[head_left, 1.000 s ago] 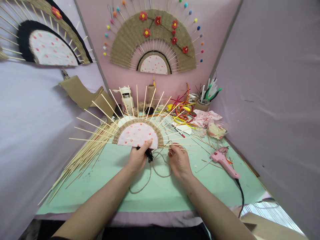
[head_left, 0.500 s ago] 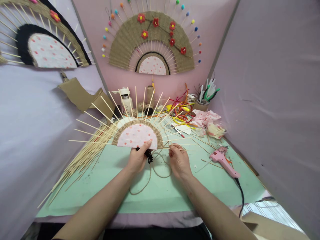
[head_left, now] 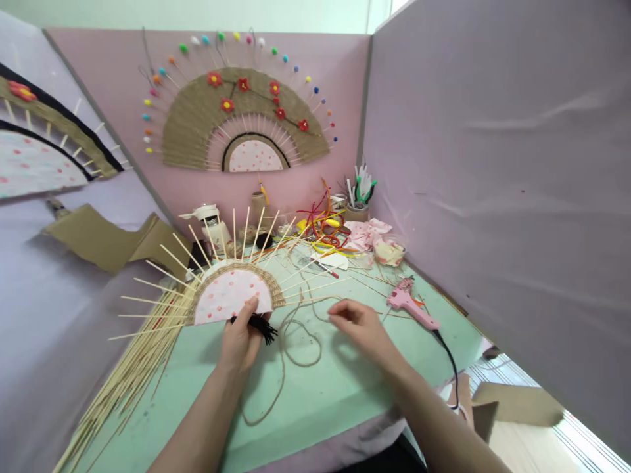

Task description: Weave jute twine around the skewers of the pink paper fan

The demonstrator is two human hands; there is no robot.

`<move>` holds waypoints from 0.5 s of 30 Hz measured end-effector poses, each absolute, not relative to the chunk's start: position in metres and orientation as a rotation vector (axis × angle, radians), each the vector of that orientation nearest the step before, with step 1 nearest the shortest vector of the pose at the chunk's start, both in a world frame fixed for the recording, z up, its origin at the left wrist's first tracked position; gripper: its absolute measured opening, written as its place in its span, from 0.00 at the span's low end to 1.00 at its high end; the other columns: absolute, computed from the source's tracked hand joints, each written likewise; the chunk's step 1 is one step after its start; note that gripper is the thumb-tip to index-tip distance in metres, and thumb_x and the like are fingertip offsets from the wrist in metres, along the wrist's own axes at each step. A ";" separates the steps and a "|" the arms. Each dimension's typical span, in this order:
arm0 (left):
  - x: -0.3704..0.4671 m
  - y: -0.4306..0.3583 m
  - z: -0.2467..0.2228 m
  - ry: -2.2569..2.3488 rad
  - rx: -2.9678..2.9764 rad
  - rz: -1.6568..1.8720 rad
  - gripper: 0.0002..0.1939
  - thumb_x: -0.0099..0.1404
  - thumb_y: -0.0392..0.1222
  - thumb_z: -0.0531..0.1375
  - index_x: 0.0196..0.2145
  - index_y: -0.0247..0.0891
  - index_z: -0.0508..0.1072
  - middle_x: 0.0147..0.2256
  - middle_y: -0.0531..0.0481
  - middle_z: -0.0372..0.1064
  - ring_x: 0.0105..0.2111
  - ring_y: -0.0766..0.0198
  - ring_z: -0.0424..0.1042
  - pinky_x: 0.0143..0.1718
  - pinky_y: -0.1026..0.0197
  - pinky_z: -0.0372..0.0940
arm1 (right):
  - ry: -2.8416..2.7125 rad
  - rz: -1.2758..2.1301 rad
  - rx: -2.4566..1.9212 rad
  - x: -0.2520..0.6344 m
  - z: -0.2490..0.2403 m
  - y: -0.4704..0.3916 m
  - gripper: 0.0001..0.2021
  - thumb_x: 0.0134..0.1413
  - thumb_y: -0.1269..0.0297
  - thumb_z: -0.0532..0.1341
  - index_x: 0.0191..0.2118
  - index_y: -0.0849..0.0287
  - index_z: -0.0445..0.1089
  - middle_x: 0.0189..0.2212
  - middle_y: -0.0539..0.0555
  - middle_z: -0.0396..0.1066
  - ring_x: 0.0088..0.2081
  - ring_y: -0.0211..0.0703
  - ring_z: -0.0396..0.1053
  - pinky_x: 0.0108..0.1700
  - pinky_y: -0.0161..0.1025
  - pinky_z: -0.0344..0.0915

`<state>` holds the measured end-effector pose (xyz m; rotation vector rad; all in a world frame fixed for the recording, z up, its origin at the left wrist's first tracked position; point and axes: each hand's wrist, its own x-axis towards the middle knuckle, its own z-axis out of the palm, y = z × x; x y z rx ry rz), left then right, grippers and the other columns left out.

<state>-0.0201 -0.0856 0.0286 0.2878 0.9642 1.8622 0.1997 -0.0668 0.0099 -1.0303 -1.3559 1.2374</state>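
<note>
My left hand [head_left: 241,341] grips a half-round fan [head_left: 229,293] by its lower edge, thumb on the dotted white cloth. Thin wooden sticks radiate from the fan, and woven twine borders the cloth. A black tassel [head_left: 263,328] hangs out beside my left thumb. To the right, my right hand [head_left: 362,326] is closed, thumb and forefinger pinching the loose jute twine [head_left: 318,360]. That twine runs from the fan's right end and lies in loops on the green table.
A pink glue gun [head_left: 411,305] with a black cord lies at the right. Loose sticks [head_left: 133,355] are piled at the left. Behind are a white bottle [head_left: 215,233], coloured pipe cleaners [head_left: 328,223] and pink cloth [head_left: 367,233]. A finished fan [head_left: 246,108] hangs on the back wall.
My right hand has moved away from the fan's right-hand sticks, drawing twine outward. The fan has tilted slightly in my left hand. The view has turned to the right.
</note>
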 end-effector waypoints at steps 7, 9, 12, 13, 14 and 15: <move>-0.018 -0.087 0.033 0.895 0.301 1.842 0.11 0.54 0.28 0.65 0.35 0.38 0.74 0.31 0.55 0.76 0.30 0.69 0.75 0.35 0.66 0.71 | -1.562 0.207 -1.778 0.333 -0.002 -0.041 0.23 0.47 0.51 0.60 0.44 0.63 0.71 0.40 0.65 0.73 0.40 0.58 0.69 0.41 0.48 0.62; -0.018 -0.087 0.033 0.888 0.307 1.837 0.11 0.54 0.28 0.65 0.35 0.39 0.74 0.30 0.55 0.76 0.30 0.69 0.75 0.35 0.66 0.71 | -1.772 0.075 -1.931 0.354 -0.011 -0.035 0.25 0.47 0.47 0.59 0.42 0.65 0.72 0.40 0.68 0.73 0.43 0.64 0.69 0.42 0.50 0.61; -0.020 -0.086 0.031 0.895 0.314 1.828 0.13 0.53 0.27 0.66 0.36 0.38 0.74 0.29 0.54 0.76 0.28 0.69 0.75 0.34 0.67 0.71 | -1.934 0.111 -2.021 0.358 -0.020 -0.032 0.23 0.50 0.45 0.57 0.36 0.62 0.73 0.35 0.66 0.74 0.39 0.62 0.71 0.38 0.47 0.61; -0.021 -0.085 0.031 0.897 0.318 1.830 0.13 0.52 0.27 0.66 0.36 0.38 0.74 0.29 0.54 0.76 0.28 0.69 0.75 0.33 0.67 0.71 | -1.968 0.123 -2.026 0.355 -0.021 -0.032 0.21 0.51 0.46 0.56 0.33 0.61 0.73 0.33 0.65 0.74 0.37 0.61 0.71 0.36 0.46 0.60; -0.022 -0.085 0.031 0.898 0.324 1.832 0.13 0.52 0.27 0.66 0.36 0.38 0.74 0.29 0.54 0.76 0.27 0.69 0.75 0.32 0.68 0.70 | -2.001 0.123 -2.020 0.351 -0.021 -0.031 0.19 0.51 0.47 0.56 0.31 0.60 0.73 0.32 0.64 0.74 0.36 0.60 0.71 0.35 0.45 0.60; -0.023 -0.084 0.031 0.896 0.329 1.836 0.13 0.52 0.27 0.66 0.36 0.37 0.74 0.29 0.54 0.76 0.27 0.69 0.75 0.32 0.68 0.70 | -2.030 0.114 -2.010 0.346 -0.021 -0.031 0.18 0.51 0.49 0.56 0.30 0.59 0.72 0.30 0.64 0.74 0.35 0.59 0.71 0.34 0.44 0.59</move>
